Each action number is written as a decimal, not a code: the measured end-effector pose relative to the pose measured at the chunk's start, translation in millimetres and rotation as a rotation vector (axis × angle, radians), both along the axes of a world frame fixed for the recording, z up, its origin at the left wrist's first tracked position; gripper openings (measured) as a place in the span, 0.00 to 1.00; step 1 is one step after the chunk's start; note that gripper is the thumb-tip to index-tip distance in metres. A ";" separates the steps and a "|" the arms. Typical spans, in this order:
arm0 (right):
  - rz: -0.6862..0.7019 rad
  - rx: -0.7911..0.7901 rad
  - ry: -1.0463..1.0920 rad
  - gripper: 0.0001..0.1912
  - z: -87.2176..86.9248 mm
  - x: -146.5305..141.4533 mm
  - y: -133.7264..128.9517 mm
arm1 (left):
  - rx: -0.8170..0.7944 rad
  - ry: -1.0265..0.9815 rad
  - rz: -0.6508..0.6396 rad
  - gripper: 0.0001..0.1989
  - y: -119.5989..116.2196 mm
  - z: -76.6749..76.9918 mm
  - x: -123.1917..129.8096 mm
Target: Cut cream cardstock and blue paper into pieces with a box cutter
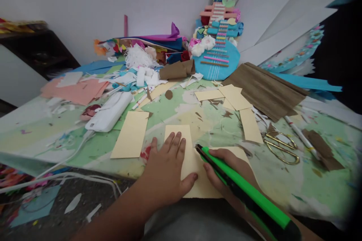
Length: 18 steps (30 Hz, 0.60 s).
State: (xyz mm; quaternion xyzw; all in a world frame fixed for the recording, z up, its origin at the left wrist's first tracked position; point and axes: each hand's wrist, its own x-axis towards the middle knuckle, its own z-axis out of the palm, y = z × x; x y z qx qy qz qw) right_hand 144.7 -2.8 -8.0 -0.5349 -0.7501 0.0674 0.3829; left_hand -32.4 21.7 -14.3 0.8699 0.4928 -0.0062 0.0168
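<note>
Nearest me, the near edge of a wide cream sheet (205, 186) lies by the front edge of the tabletop (283, 188). My left hand (165, 175) presses flat on a narrow cream card (184, 139), fingers slightly spread, thumb out to the right. My right hand (232, 169) lies over the wide sheet, fingers wrapped around a green-and-black tool (246, 184); its dark tip sits just beside the card's right edge. Whether card and sheet are joined, I cannot tell.

To the left, a cream rectangle (131, 134) lies apart from my hand, then a white power bank (110, 111) with its cable. To the right, gold-handled scissors (281, 147) and a white marker (302, 137) limit sideways room. Beyond the card, a stretch of green-stained surface, dotted with brown scraps, gives open room as far as the overlapping cream pieces (234, 98).

Farther back: folded brown paper (264, 88), heaped white shreds (140, 57), and a blue stringed paper form (216, 62) upright before the pale wall (85, 3).
</note>
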 end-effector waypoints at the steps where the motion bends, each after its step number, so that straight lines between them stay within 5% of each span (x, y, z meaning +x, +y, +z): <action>1: 0.011 0.007 -0.006 0.08 1.2 -0.2 0.6 | -0.002 -0.002 0.001 0.38 -0.5 0.3 0.2; 18: 0.117 0.042 -0.150 0.05 2.8 -8.0 -0.2 | -0.014 -0.015 -0.019 0.33 -0.1 4.3 -0.6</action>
